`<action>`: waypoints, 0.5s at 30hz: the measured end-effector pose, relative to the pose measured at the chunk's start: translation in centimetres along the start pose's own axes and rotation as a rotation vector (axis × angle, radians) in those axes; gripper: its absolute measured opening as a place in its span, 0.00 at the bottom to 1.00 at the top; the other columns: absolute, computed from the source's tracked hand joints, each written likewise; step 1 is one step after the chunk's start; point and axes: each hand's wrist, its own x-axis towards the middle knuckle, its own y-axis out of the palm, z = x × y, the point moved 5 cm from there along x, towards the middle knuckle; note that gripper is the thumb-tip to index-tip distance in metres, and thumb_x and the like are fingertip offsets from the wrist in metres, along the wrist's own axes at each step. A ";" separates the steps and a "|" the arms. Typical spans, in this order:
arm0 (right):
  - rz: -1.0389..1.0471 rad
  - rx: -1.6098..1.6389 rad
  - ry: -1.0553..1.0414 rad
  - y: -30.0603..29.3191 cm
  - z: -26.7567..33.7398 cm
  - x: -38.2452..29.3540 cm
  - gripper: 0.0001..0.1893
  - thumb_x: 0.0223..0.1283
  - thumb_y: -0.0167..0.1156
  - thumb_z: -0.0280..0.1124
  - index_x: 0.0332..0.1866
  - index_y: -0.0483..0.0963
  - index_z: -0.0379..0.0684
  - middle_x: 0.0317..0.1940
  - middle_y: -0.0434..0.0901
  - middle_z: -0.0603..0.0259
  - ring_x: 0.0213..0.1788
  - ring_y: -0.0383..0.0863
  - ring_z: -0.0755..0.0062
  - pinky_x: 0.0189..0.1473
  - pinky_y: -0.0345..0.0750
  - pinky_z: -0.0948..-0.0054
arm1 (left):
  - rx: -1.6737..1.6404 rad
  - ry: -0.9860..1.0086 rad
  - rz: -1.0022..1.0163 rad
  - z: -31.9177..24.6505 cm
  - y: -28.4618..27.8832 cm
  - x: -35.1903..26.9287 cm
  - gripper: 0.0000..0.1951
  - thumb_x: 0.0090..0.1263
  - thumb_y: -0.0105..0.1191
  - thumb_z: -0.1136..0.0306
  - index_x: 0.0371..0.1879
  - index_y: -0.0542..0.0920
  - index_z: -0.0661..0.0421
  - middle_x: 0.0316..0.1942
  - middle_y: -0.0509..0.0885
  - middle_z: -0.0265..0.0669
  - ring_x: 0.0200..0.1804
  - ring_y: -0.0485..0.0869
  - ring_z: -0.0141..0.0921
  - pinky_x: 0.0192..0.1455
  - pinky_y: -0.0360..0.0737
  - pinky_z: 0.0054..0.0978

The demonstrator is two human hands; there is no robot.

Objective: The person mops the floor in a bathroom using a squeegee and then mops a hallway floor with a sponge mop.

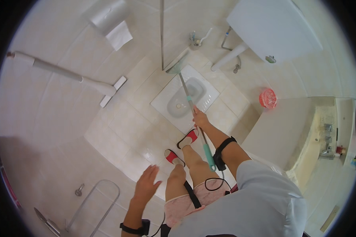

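Observation:
My right hand is closed around the metal pole of a long-handled floor squeegee. The lower end of its handle is a green grip near my right forearm. The squeegee's pale green head lies over the far left corner of a white ceramic squat toilet, by the wall. The pole crosses above the toilet's bowl. My left hand is raised at the lower middle, fingers extended, holding nothing. Red slippers are on my feet, just in front of the toilet.
A white and grey floor mop leans at the left. Behind the toilet stand a brush holder and a white drain pipe. A red-lined bin and a cabinet are right. A metal rack is at lower left.

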 end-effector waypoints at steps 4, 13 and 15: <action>0.114 -0.111 0.116 -1.8 -3.8 -4.4 0.23 0.68 0.39 0.37 0.69 0.57 0.61 0.21 0.69 0.61 0.12 0.66 0.74 0.13 0.71 0.71 | 0.100 -0.296 0.210 7.3 2.0 -9.9 0.27 0.57 0.61 0.66 0.57 0.70 0.58 0.56 0.74 0.45 0.59 0.71 0.43 0.60 0.71 0.36; 0.393 0.110 0.326 -2.1 -6.0 -23.7 0.37 0.59 0.58 0.32 0.72 0.48 0.50 0.24 0.71 0.60 0.15 0.71 0.73 0.14 0.72 0.74 | -0.180 -0.611 0.191 12.7 8.4 -25.6 0.26 0.60 0.59 0.63 0.56 0.71 0.59 0.53 0.76 0.49 0.56 0.74 0.45 0.58 0.72 0.36; 0.326 -0.155 0.259 -2.7 -5.1 -25.3 0.37 0.59 0.57 0.32 0.72 0.48 0.50 0.24 0.71 0.60 0.16 0.72 0.74 0.15 0.73 0.73 | -0.244 -0.629 0.190 12.8 9.6 -26.8 0.25 0.60 0.59 0.62 0.56 0.72 0.59 0.52 0.77 0.49 0.55 0.74 0.45 0.58 0.72 0.36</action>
